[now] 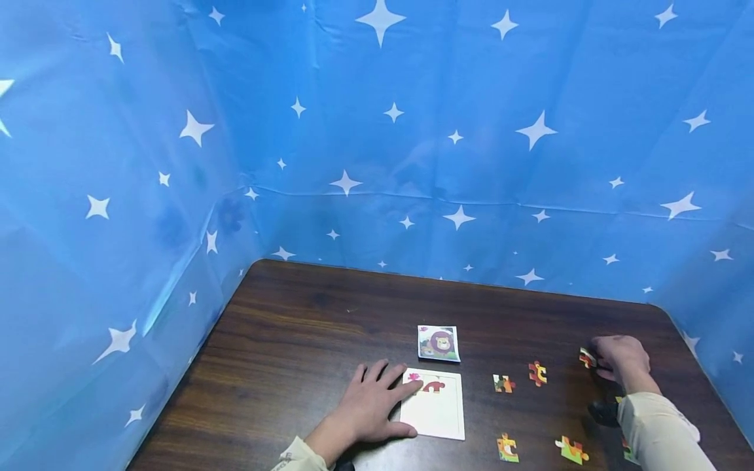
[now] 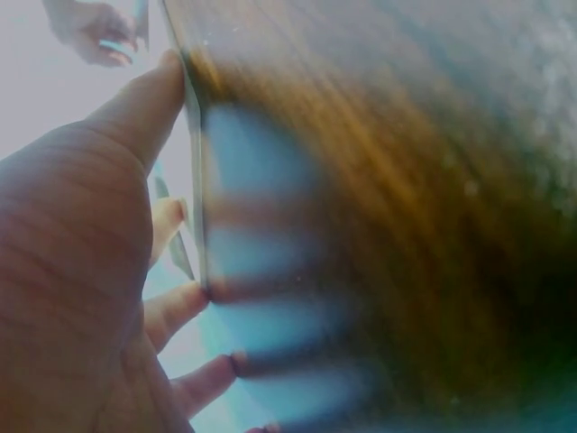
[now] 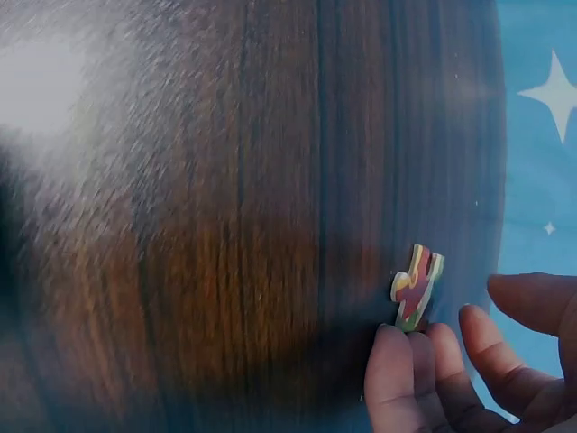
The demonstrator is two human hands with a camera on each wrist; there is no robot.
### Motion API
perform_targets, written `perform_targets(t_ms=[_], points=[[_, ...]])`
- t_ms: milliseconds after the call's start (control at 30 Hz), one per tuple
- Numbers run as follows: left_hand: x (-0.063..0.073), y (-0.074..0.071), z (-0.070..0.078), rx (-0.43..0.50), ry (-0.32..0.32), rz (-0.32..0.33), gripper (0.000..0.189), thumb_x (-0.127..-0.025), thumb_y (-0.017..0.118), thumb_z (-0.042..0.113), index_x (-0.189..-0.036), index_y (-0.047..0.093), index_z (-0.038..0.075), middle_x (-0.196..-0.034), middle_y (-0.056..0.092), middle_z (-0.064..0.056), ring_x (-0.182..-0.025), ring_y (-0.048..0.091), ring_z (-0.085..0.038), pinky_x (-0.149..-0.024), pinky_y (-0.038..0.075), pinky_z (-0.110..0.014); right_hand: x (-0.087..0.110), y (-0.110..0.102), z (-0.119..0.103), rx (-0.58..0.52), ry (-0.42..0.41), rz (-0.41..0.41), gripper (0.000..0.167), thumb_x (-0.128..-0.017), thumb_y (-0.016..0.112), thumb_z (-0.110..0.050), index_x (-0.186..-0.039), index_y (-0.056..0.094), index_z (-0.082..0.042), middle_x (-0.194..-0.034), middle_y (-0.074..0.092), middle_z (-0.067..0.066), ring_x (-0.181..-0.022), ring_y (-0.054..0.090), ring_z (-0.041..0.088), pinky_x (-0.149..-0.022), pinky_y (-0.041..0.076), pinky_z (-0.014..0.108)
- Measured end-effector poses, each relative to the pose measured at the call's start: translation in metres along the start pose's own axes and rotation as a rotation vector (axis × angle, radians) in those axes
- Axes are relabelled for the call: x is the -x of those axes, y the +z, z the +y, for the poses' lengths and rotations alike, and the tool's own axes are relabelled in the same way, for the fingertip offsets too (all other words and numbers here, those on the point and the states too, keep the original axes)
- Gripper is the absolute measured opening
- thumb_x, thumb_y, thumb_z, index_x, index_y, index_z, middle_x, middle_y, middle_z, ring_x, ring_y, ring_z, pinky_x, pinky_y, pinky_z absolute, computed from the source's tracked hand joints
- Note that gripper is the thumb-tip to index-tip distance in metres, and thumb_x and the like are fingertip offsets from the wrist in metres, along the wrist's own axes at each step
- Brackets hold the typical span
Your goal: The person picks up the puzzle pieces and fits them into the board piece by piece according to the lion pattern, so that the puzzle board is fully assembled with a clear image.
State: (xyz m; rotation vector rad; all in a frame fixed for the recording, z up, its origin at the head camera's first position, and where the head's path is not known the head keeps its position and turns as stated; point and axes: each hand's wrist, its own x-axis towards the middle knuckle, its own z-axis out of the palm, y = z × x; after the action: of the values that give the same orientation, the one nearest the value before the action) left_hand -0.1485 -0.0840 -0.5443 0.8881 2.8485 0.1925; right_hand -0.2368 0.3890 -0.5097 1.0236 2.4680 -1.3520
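Observation:
My left hand (image 1: 371, 402) lies with fingers spread at the left side of a white puzzle board (image 1: 436, 415). Its index finger reaches over the picture pieces (image 1: 434, 386) in the board's top row, and the thumb touches the left edge lower down. In the left wrist view the board shows edge-on beside the thumb (image 2: 144, 113). Far to the right, my right hand (image 1: 624, 360) pinches a red, yellow and green puzzle piece (image 3: 416, 289) at its fingertips. That piece is tilted over the table, with part of it hidden by the fingers.
A lion picture card (image 1: 438, 343) lies just behind the board. Between board and right hand are several loose pieces, among them an orange one (image 1: 537, 373) and a green-orange one (image 1: 571, 450). The right forearm partly covers others. A blue starry curtain (image 1: 436, 196) borders the dark wooden table (image 1: 294, 327).

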Motion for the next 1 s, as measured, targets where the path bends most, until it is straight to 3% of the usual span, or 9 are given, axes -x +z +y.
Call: perform_targets(t_ms=[267, 433, 600, 867, 1000], points=[[-0.001, -0.001, 0.002, 0.002, -0.002, -0.017, 0.079, -0.084, 0.054, 0.08, -0.154, 0.036, 0.048, -0.161, 0.039, 0.003, -0.147, 0.037, -0.036, -0.112, 0.033, -0.065, 0.004, 0.006, -0.006, 0.122, -0.018, 0.049, 0.034, -0.092, 0.065, -0.022, -0.099, 0.064, 0.011, -0.065, 0.064, 0.008, -0.051, 0.066, 0.016, -0.056, 0.06, 0.033], [0.0, -0.001, 0.005, 0.007, -0.004, -0.022, 0.079, -0.084, 0.054, 0.08, -0.154, 0.036, 0.049, -0.161, 0.039, 0.003, -0.147, 0.037, -0.035, -0.112, 0.034, -0.066, 0.007, 0.011, -0.01, 0.207, -0.025, 0.102, 0.035, -0.088, 0.067, -0.023, -0.094, 0.067, 0.011, -0.06, 0.065, 0.009, -0.047, 0.067, 0.018, -0.051, 0.057, 0.033], [0.001, -0.001, 0.007, -0.004, -0.004, -0.002, 0.079, -0.083, 0.056, 0.08, -0.153, 0.038, 0.048, -0.16, 0.041, 0.003, -0.146, 0.039, -0.035, -0.112, 0.035, -0.065, 0.008, 0.018, -0.012, 0.301, -0.039, 0.134, 0.029, -0.086, 0.066, -0.024, -0.081, 0.067, 0.004, -0.054, 0.063, 0.006, -0.045, 0.063, 0.016, -0.048, 0.051, 0.032], [0.001, -0.002, 0.005, -0.002, -0.005, 0.018, 0.078, -0.083, 0.057, 0.079, -0.152, 0.04, 0.047, -0.159, 0.042, 0.003, -0.145, 0.04, -0.035, -0.111, 0.036, -0.066, 0.01, 0.028, -0.024, 0.398, -0.08, 0.154, 0.025, -0.089, 0.054, -0.019, -0.072, 0.065, -0.005, -0.065, 0.061, 0.012, -0.068, 0.06, 0.032, -0.051, 0.047, 0.038], [0.002, -0.003, 0.004, -0.001, -0.003, 0.024, 0.078, -0.083, 0.057, 0.079, -0.152, 0.041, 0.046, -0.159, 0.043, 0.002, -0.145, 0.04, -0.036, -0.11, 0.036, -0.065, 0.011, 0.032, -0.025, 0.419, -0.111, 0.146, 0.024, -0.09, 0.05, -0.017, -0.08, 0.067, -0.005, -0.074, 0.064, 0.016, -0.075, 0.062, 0.035, -0.055, 0.049, 0.041]])
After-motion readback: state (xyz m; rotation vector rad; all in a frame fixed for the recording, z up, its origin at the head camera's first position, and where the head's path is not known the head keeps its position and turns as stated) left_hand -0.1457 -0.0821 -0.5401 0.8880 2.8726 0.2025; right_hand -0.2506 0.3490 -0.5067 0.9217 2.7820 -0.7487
